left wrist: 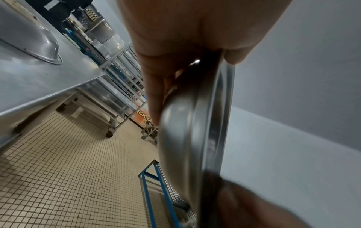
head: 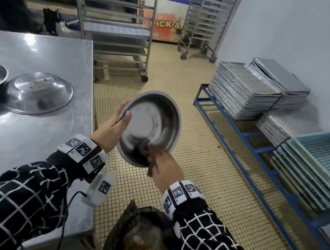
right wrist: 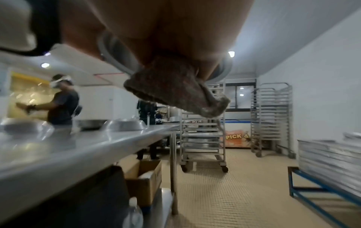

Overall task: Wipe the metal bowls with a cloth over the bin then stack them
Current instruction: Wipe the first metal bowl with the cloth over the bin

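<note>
— What's around me here?

— Small cream floor tiles (head: pixel 189 81) underfoot and a plain pale wall (head: pixel 305 35) on my right.

— And along that wall?

— A low blue frame (head: pixel 231 125) carrying stacked metal baking trays (head: pixel 244 90), with light blue plastic crates (head: pixel 325 164) nearer me.

— To my left?

— A steel table (head: pixel 39 60); under it, in the right wrist view, a cardboard box (right wrist: pixel 144 179).

— Further back?

— Two wheeled tray racks (head: pixel 116 18), one beside the table, one by the wall, and between them a chest freezer (head: pixel 168 22) with an orange "PICK &" panel. Round ceiling lights (right wrist: pixel 231 54) glow overhead, and another person (right wrist: pixel 60 100) stands beyond the table.
</note>
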